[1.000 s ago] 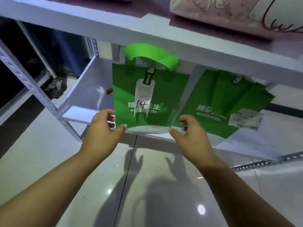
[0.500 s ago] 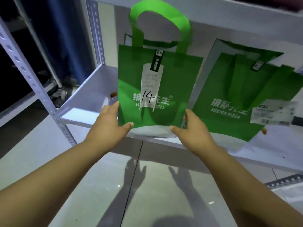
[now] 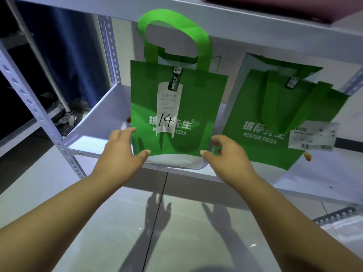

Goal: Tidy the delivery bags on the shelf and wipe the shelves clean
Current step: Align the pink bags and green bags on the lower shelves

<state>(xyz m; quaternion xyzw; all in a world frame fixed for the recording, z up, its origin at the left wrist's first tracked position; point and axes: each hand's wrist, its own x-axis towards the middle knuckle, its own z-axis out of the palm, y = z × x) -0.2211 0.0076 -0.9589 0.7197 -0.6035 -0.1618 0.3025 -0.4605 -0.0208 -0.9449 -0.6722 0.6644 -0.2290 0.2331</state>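
A green Mister Pizza delivery bag [image 3: 196, 107] with a receipt marked "14" stands upright at the front edge of the white lower shelf [image 3: 98, 134], its handle loop raised. My left hand [image 3: 121, 152] holds its lower left corner, fingers behind the edge and thumb on the front. At the lower right corner my right hand [image 3: 229, 156] does the same, thumb on the front and fingers curled at the side. A second green bag [image 3: 261, 107] leans just to the right, with a loose receipt [image 3: 312, 138] on it.
Brown stains mark the shelf left of the held bag [image 3: 128, 119] and right of the second bag [image 3: 307, 157]. The upper shelf's front rail [image 3: 255, 22] runs just above the handle. A perforated upright [image 3: 29, 99] stands at the left. Pale floor tiles lie below.
The bag marked 14 has come up straight, and its handle has gone from folded over to standing. My hands have shifted from its bottom edge to its lower corners. The view has tilted down.
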